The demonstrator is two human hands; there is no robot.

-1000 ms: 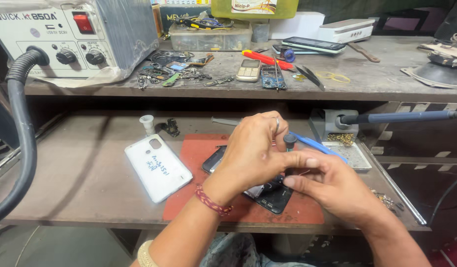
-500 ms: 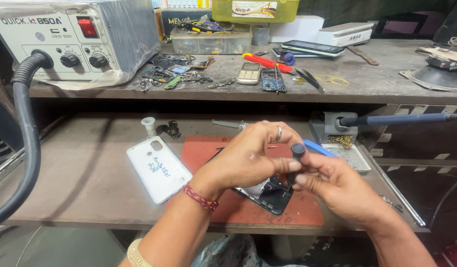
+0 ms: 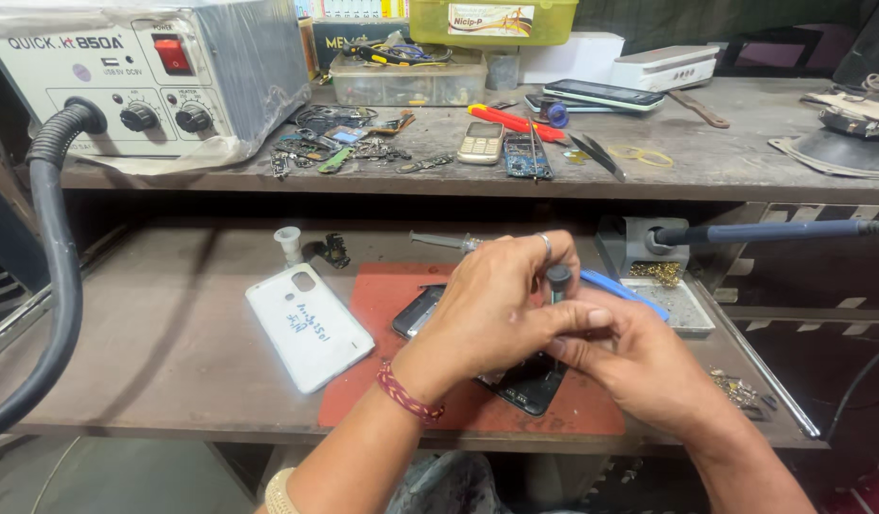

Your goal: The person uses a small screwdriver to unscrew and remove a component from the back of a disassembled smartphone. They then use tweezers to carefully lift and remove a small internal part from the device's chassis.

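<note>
Dark grey and slim, a small screwdriver with a rounded plastic cap [image 3: 558,278] stands upright between two bare hands. The left hand [image 3: 492,309] curls over it, a ring on one finger, its fingers [image 3: 544,255] pressed together against the cap. The right hand [image 3: 639,366] pinches the shaft lower down between thumb and fingertips. Just under the fingers lies an opened black mobile phone [image 3: 515,381] on a red rubber work mat [image 3: 392,381]; the screwdriver's tip is hidden, so contact cannot be told. Left of the fingers rests a white plastic phone back cover [image 3: 308,326]. Right of them sits a shallow grey metal tray [image 3: 682,303] holding brass-coloured wool [image 3: 660,273]. Beyond the fingers, on the upper shelf, a clear plastic box [image 3: 411,81] holds small tools, with a yellow-green lidded box [image 3: 492,21] on top.
</note>
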